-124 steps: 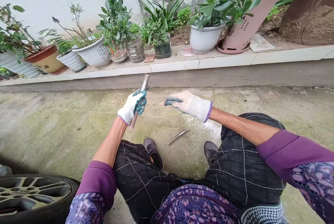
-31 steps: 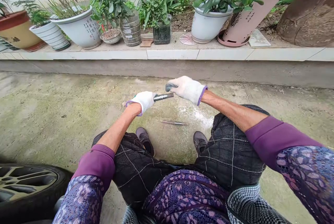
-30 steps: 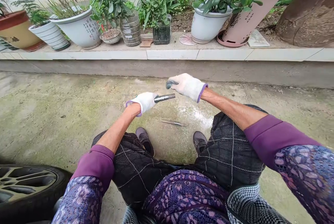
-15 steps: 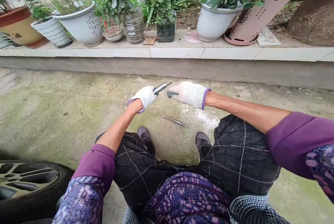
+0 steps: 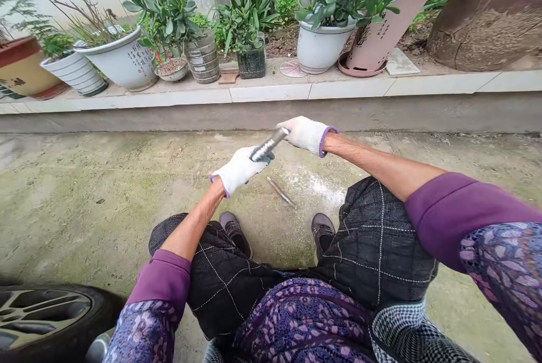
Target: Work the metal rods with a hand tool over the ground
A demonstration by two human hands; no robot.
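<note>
left hand [image 5: 239, 168] fisted round metal rod [image 5: 267, 146] | right hand [image 5: 304, 131] at its far tip, fingers hidden, probably closed | best: firm left wrist, rod steady

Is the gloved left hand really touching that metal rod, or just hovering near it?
Touching. The head view shows the left hand closed around the lower end of the metal rod, fingers wrapped over it with no gap.
</note>
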